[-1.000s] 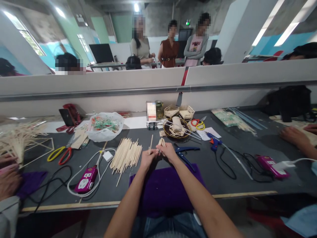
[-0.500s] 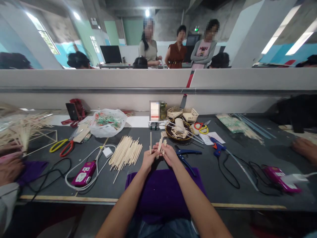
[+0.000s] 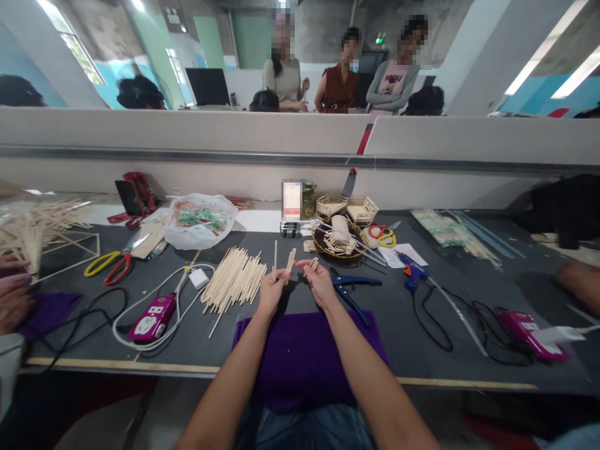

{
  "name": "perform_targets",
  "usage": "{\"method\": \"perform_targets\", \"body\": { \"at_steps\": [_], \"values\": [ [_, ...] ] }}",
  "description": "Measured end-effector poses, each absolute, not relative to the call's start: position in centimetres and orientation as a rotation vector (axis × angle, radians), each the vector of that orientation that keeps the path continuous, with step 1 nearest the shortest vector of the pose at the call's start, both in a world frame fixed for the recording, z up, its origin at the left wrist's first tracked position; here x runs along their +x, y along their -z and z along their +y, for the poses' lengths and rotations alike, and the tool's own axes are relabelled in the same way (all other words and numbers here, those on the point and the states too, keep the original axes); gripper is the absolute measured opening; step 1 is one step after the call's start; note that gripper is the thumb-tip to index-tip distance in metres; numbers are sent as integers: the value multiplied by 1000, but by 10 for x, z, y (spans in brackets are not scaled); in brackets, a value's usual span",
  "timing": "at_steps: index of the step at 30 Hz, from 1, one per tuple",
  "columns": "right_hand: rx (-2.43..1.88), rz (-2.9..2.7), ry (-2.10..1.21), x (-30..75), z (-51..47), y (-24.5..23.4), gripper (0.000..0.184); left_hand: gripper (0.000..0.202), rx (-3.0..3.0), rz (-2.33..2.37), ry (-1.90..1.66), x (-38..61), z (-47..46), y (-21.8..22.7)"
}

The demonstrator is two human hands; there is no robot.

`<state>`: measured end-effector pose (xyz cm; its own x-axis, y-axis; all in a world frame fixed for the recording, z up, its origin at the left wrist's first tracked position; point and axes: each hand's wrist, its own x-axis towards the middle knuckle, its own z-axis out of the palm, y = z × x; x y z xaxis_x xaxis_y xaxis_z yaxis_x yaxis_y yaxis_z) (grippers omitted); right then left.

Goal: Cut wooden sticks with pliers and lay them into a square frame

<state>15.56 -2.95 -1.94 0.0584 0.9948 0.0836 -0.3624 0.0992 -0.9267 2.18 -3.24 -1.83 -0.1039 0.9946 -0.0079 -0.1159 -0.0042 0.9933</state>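
My left hand [image 3: 273, 290] is closed on a few thin wooden sticks [image 3: 290, 262], which point upward from the fingers; one longer stick [image 3: 275, 255] stands apart from the others. A short gap away, my right hand [image 3: 321, 282] pinches several short wooden stick pieces [image 3: 313, 266]. Left of my hands lies a pile of loose wooden sticks [image 3: 234, 279]. A blue-handled cutter [image 3: 351, 284] rests just right of my right hand. Below both forearms a folded purple cloth [image 3: 304, 356] covers the table's front.
A basket [image 3: 319, 240] with short stick pieces stands behind my hands, beside scissors [image 3: 384, 236]. A blue glue gun [image 3: 414, 274] and its cord lie to the right. At left are a magenta power box [image 3: 152, 317], a plastic bag [image 3: 199, 222] and more scissors [image 3: 115, 265]. Co-workers' hands show at both sides.
My hands were together around the sticks and are now apart, each with its own sticks. The left hand has shifted left. The whole view has tilted slightly downward.
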Motion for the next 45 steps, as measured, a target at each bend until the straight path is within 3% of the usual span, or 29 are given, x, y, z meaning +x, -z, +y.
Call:
{"method": "perform_targets", "body": {
  "at_steps": [5, 11, 15, 20, 27, 33, 39, 42, 45],
  "values": [
    [-921, -1066, -1226, 160, -31, 24, 24, 33, 1029, 1226, -1376, 16, -34, 18],
    [-1022, -1078, -1159, 152, -32, 28, 29, 33, 1059, 1219, -1366, 19, -36, 19],
    [-1143, -1019, -1290, 148, -35, 31, 31, 33, 1075, 1312, -1306, 12, -34, 23],
    [-1066, -853, -1507, 144, -37, 34, 57, 30, 1372, 1620, -1011, -5, -34, 20],
    [-1063, -905, -1472, 132, -35, 43, 71, 24, 1822, 2096, -429, -10, -46, -1],
    [-1435, -1507, -1058, 151, -53, 22, 44, 21, 1891, 2164, -291, -12, -53, -3],
    [-1770, -2108, -724, 129, -78, -2, 31, 20, 1886, 2201, -268, -21, -54, -1],
    [-1828, -2071, -770, 116, -69, -5, 20, 19, 1881, 2202, -297, -24, -53, -1],
    [-1740, -1750, -1158, 111, -53, -3, 20, 18, 1851, 2196, -388, -27, -51, 0]
  ]
}}
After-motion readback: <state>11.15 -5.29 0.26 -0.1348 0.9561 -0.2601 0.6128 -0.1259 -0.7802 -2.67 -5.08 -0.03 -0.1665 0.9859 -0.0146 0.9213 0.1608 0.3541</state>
